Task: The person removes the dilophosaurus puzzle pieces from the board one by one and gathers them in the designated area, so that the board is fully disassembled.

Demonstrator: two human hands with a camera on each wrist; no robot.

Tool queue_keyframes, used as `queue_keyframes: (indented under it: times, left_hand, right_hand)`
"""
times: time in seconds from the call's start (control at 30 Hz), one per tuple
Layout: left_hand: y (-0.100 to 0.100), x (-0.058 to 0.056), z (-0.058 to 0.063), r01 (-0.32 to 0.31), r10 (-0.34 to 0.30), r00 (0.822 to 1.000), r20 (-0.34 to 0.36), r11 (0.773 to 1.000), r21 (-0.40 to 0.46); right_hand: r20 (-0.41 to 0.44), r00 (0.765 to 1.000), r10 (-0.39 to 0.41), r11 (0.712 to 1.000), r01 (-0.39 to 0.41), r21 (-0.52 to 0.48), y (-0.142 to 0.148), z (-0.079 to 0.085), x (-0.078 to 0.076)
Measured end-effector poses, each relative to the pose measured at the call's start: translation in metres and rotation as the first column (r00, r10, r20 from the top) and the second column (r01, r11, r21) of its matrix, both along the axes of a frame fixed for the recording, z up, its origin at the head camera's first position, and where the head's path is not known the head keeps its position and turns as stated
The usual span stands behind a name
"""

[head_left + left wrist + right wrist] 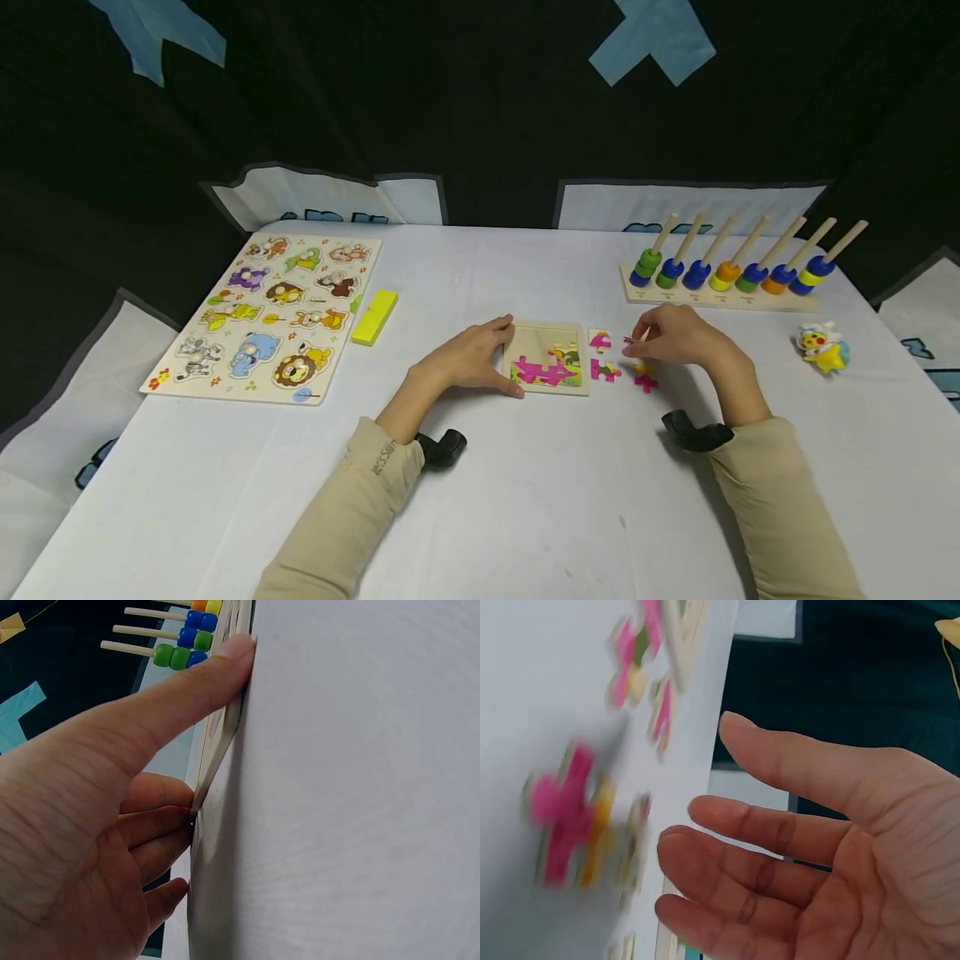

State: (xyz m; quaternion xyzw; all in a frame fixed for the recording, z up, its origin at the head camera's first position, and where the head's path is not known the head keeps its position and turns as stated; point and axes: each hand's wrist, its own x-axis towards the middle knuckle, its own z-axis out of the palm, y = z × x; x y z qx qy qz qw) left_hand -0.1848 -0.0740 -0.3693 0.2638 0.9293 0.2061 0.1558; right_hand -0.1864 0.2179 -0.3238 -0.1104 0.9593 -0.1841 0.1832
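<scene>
A small wooden jigsaw tray (528, 340) lies on the white table, its lower part filled with pink, green and yellow pieces (545, 372). My left hand (474, 354) holds the tray by its left side, thumb at the near corner and fingers along the far part of that edge. Right of the tray lie several loose jigsaw pieces (604, 371). Above them hovers my right hand (678, 335), its thumb and fingers apart with nothing between them in the right wrist view. A pink and yellow piece (564, 814) lies beneath that hand, blurred.
At the left lies a large animal peg puzzle board (251, 333), with a yellow block (374, 317) beside it. A wooden rack of coloured rings on pegs (723, 287) stands at the back right. Near the right edge sits a small colourful toy figure (822, 347).
</scene>
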Motion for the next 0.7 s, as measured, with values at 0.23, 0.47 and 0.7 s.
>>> queue_keyframes:
  times: [0.23, 0.47, 0.7]
  left_hand:
    - [0.0, 0.0, 0.001, -0.002, 0.002, 1.0, 0.007, 1.0, -0.007]
    - [0.001, 0.0, 0.001, -0.001, 0.001, 1.0, 0.001, 1.0, -0.022]
    - [0.0, -0.001, 0.001, -0.003, 0.003, 1.0, 0.004, 1.0, -0.023]
  right_hand:
    - [-0.064, 0.998, 0.02, 0.998, -0.023, -0.059, -0.025, -0.001, -0.008]
    - [-0.04, 0.998, 0.05, 0.995, -0.054, -0.089, -0.053, -0.008, -0.012]
    - [-0.014, 0.997, 0.079, 0.994, -0.08, -0.068, -0.073, -0.013, -0.012]
